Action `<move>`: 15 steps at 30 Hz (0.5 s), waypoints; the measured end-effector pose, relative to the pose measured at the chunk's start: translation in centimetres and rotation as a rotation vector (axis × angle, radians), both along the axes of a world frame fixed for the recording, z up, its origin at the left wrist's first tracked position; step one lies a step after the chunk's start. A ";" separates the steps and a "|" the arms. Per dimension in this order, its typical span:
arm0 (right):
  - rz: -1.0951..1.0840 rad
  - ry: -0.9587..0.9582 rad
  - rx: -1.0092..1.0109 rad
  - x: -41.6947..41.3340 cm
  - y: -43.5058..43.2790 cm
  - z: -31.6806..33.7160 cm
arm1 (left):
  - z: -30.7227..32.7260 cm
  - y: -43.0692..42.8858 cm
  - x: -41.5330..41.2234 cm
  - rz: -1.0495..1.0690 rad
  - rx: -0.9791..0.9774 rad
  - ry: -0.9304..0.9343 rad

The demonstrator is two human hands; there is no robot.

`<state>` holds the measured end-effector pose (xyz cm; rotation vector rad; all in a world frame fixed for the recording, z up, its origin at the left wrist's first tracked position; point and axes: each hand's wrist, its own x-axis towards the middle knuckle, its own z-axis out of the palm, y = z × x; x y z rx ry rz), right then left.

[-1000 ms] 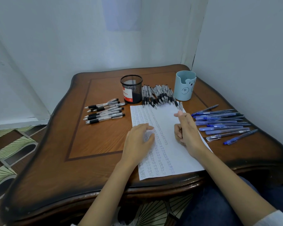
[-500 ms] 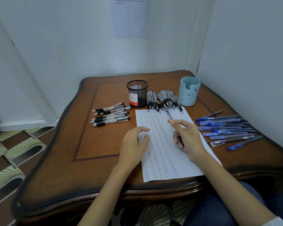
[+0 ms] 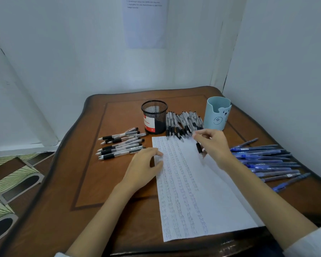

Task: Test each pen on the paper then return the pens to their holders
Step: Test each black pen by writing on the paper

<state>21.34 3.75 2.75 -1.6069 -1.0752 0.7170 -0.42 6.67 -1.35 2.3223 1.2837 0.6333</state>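
Partly, the scene was hard to read: the right hand (image 3: 213, 145) was smeared by blur, most of the pen (image 3: 199, 147) it held was hidden behind its fingers, and I could not tell whether the tip touched the paper (image 3: 193, 191). The small print on the sheet taped to the wall (image 3: 145, 23) was illegible, and that sheet's top was cut off by the frame. The right hand's fingers were curled round 1 dark-gripped pen, whose lower end pointed down over the upper right part of the paper. The left hand (image 3: 145, 167) lay relaxed on the paper's left edge, fingers loosely bent, fingertips pressing the sheet and holding nothing. The paper, covered in columns of small marks, lay on the brown wooden bench (image 3: 104, 182), reaching its near edge. Beyond it stood 2 holders, a black mesh cup (image 3: 154, 117) and a pale blue cup with a bear face (image 3: 217, 113), with a heap of black pens (image 3: 182, 123) between them. More black pens (image 3: 120, 145) lay left of the paper, and a row of blue pens (image 3: 267, 160) lay to its right. White walls closed in the corner, and patterned floor tiles (image 3: 7, 179) showed at the left.
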 end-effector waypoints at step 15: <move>-0.021 -0.531 0.125 -0.4 11.2 0.4 | -0.7 1.6 -1.4 -0.089 -0.034 0.000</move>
